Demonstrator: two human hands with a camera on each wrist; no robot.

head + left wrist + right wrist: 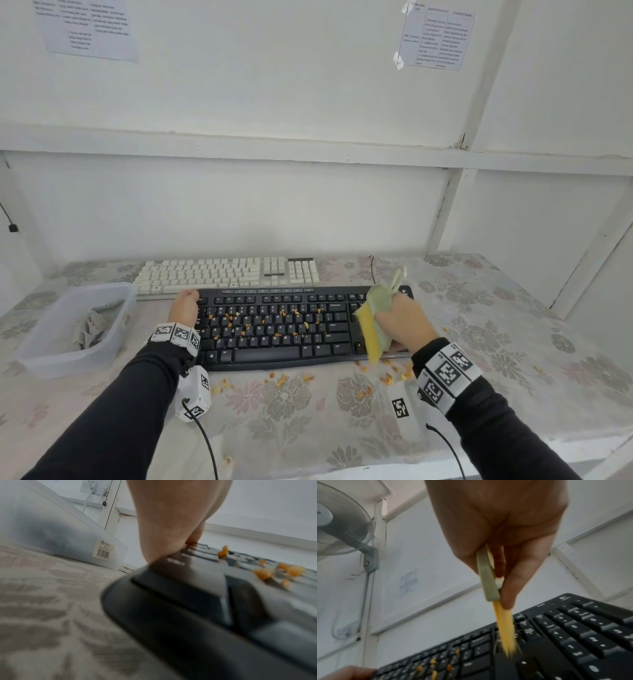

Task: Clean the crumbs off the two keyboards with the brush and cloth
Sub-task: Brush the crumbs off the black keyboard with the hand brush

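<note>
A black keyboard [281,329] lies near me, with orange crumbs [282,312] scattered over its letter keys. Behind it sits a white keyboard [226,274]. My right hand [399,322] grips a brush [371,329] with a pale green handle and yellow bristles. The bristles [505,635] touch the keys just left of the number pad. My left hand [185,305] rests on the black keyboard's far left corner, fingers [193,539] on its top edge. A grey cloth [90,329] lies crumpled in the plastic tub.
A translucent plastic tub [44,359] stands left of the keyboards. More crumbs [387,377] lie on the floral tablecloth [308,411] in front of the black keyboard. A white wall runs behind the table and a fan [342,520] hangs on it.
</note>
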